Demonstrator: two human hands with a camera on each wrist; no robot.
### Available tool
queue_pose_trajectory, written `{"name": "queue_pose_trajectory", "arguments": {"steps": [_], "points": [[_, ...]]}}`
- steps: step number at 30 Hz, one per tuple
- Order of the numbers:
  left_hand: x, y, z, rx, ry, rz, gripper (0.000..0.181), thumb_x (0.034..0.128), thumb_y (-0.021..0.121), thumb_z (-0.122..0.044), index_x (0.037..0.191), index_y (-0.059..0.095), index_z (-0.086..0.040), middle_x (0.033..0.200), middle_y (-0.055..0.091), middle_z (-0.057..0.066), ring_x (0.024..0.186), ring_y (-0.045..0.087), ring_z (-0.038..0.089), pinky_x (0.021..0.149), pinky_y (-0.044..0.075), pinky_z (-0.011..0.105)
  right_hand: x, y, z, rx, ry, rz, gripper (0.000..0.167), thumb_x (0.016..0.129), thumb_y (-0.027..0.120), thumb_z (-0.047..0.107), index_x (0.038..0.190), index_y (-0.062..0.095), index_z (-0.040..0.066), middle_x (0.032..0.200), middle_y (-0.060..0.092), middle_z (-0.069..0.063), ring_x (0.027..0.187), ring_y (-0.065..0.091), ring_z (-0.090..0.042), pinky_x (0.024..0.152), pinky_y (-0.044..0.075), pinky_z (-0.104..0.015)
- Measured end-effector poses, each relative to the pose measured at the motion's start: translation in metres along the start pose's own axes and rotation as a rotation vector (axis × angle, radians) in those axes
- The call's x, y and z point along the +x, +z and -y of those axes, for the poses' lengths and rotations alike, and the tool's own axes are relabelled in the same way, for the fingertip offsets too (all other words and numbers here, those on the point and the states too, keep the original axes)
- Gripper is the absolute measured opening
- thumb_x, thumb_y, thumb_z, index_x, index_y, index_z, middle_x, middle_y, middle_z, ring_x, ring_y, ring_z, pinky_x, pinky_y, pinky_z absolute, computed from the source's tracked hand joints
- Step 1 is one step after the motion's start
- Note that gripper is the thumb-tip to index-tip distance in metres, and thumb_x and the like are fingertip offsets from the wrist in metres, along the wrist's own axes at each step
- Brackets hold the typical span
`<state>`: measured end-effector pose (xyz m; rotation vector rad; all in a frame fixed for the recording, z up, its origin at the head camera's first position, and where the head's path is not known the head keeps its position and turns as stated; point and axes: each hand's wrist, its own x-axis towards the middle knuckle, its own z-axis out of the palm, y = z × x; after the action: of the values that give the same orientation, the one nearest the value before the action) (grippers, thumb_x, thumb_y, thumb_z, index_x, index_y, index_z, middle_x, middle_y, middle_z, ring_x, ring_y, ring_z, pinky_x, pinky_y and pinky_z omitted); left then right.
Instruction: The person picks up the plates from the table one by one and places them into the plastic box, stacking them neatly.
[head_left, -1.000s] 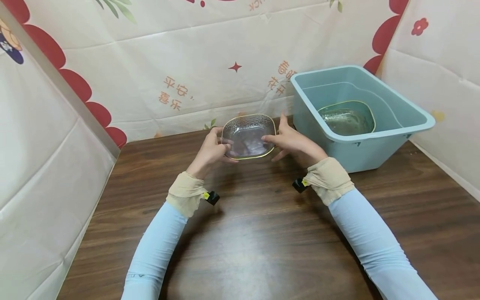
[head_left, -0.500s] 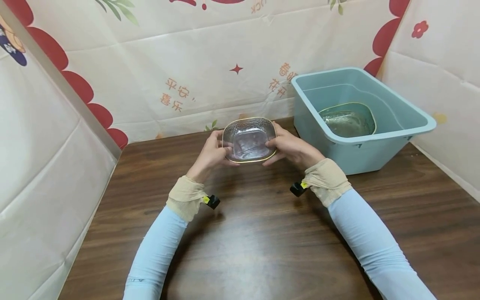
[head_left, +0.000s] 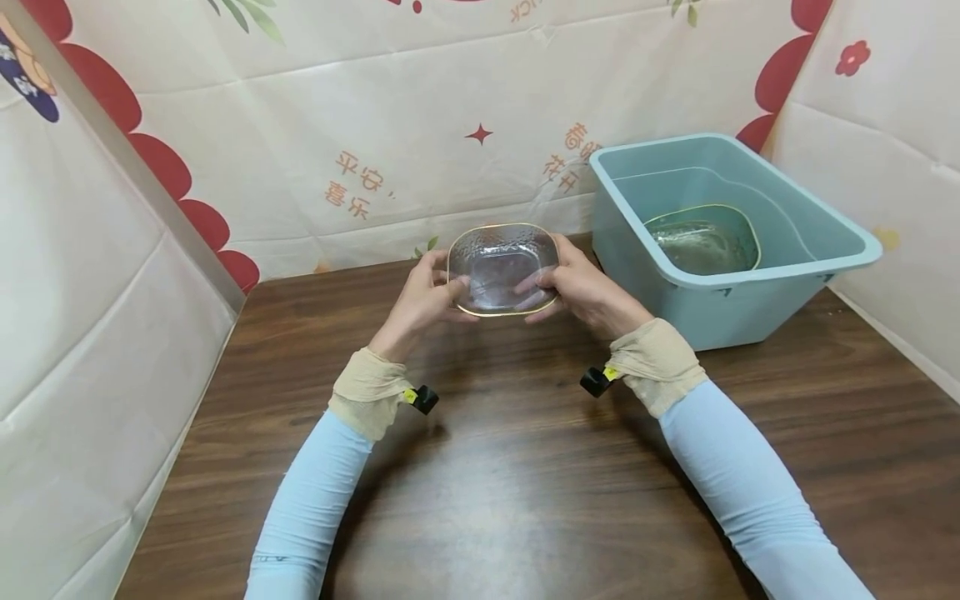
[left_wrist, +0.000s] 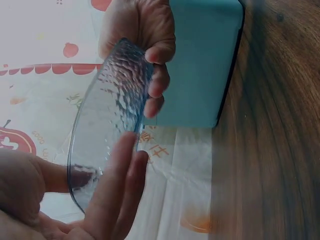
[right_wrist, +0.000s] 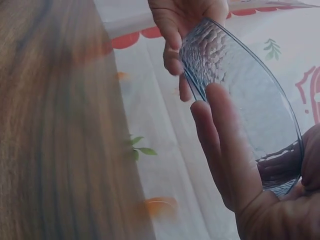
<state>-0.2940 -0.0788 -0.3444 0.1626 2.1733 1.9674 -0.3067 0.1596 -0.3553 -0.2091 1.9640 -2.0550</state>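
A clear bowl (head_left: 504,268) with hammered sides and a gold rim is held up above the table, tilted so that its inside faces the head camera. My left hand (head_left: 423,304) grips its left end, thumb inside and fingers behind the glass. At the other end my right hand (head_left: 592,292) holds it the same way, its thumb showing within the bowl. Both wrist views show the textured underside of the bowl (left_wrist: 112,100) between the two hands, with fingers spread along the outside.
To the right stands a pale blue plastic tub (head_left: 675,312). Inside it lies another gold-rimmed glass bowl (head_left: 705,242). The brown wooden table (head_left: 480,467) runs back to a printed cloth (head_left: 420,108) hung behind and at the sides.
My right hand's fingers, spread a second ago, have closed in on the bowl's right end. The bowl dipped slightly, then rose a little again. The tub stays put.
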Motion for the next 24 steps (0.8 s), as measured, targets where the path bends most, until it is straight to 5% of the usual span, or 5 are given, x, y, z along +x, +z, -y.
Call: {"name": "queue_pose_trajectory", "arguments": {"steps": [4, 8, 14, 24], "points": [[0.001, -0.002, -0.002, -0.01, 0.0, -0.022, 0.053, 0.1105, 0.045, -0.042, 0.149, 0.039, -0.007, 0.129, 0.059, 0.024, 0.078, 0.076, 0.033, 0.068, 0.068, 0.043, -0.006, -0.005, 0.008, 0.012, -0.046, -0.015, 0.078, 0.094, 0.032, -0.017, 0.161, 0.012, 0.017, 0.142, 0.039, -0.028, 0.076, 0.075, -0.026, 0.067, 0.065, -0.057], [0.005, -0.006, 0.001, 0.015, -0.037, -0.021, 0.065, 0.1099, 0.029, -0.057, 0.149, 0.04, -0.007, 0.13, 0.062, 0.028, 0.067, 0.074, 0.027, 0.059, 0.066, 0.038, -0.012, -0.007, 0.02, 0.004, -0.09, -0.049, 0.072, 0.097, 0.03, -0.015, 0.16, 0.013, 0.015, 0.127, 0.053, -0.024, 0.077, 0.075, -0.025, 0.063, 0.066, -0.055], [0.011, -0.01, 0.011, 0.078, -0.138, 0.049, 0.066, 0.1093, 0.029, -0.059, 0.151, 0.038, -0.008, 0.13, 0.062, 0.034, 0.064, 0.073, 0.021, 0.055, 0.063, 0.031, -0.025, -0.006, 0.037, -0.007, -0.148, -0.09, 0.066, 0.099, 0.032, -0.013, 0.158, 0.014, 0.01, 0.085, 0.071, -0.017, 0.073, 0.076, -0.026, 0.062, 0.065, -0.056], [0.015, -0.009, 0.016, 0.191, -0.175, 0.166, 0.065, 0.1096, 0.034, -0.056, 0.148, 0.043, -0.005, 0.126, 0.067, 0.03, 0.069, 0.074, 0.022, 0.061, 0.065, 0.033, -0.047, -0.017, 0.06, 0.053, -0.237, -0.122, 0.064, 0.097, 0.032, -0.014, 0.154, 0.02, 0.013, 0.095, 0.068, -0.018, 0.072, 0.077, -0.03, 0.06, 0.064, -0.057]]}}
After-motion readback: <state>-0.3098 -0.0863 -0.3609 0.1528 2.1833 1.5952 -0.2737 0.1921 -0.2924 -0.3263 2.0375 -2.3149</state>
